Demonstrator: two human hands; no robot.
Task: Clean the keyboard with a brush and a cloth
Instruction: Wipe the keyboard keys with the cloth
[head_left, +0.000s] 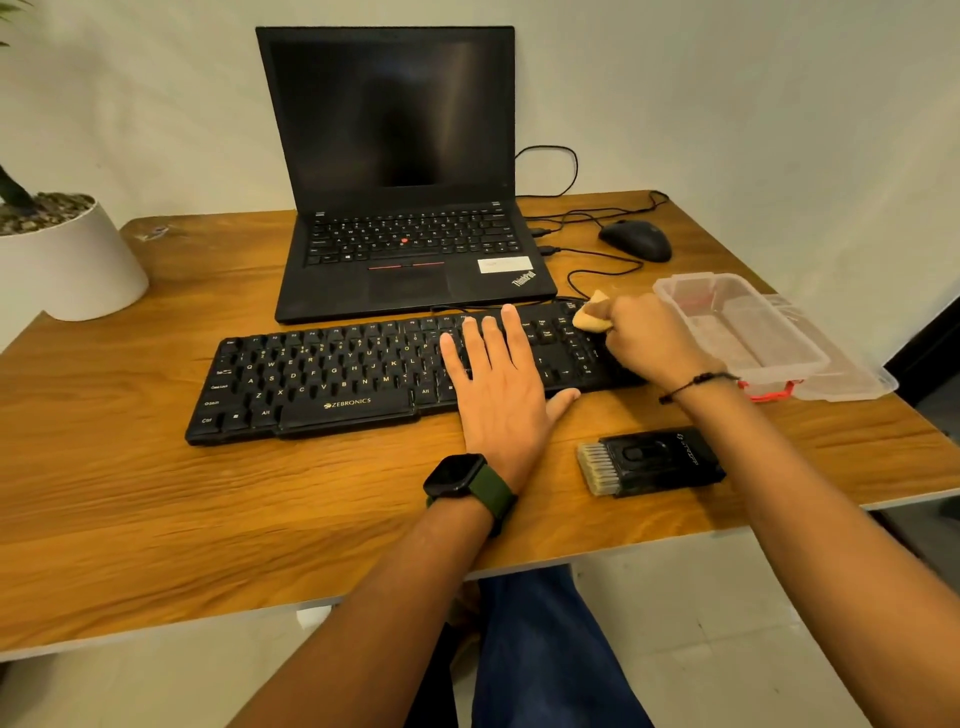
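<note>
A black keyboard (332, 379) lies across the wooden table (156, 493) in front of a laptop. My left hand (501, 379) rests flat on its right-middle keys, fingers spread, holding nothing. My right hand (644, 338) is closed around a folded yellow cloth (589, 317) and presses it onto the keyboard's far right corner, over the number pad. A black brush (652, 462) with pale bristles pointing left lies on the table in front of the keyboard, between my two forearms.
An open black laptop (400, 208) stands behind the keyboard. A black mouse (636, 239) and its cables lie at the back right. A clear plastic box (737, 332) with its lid beside it sits at the right edge. A white plant pot (62, 260) stands at the left.
</note>
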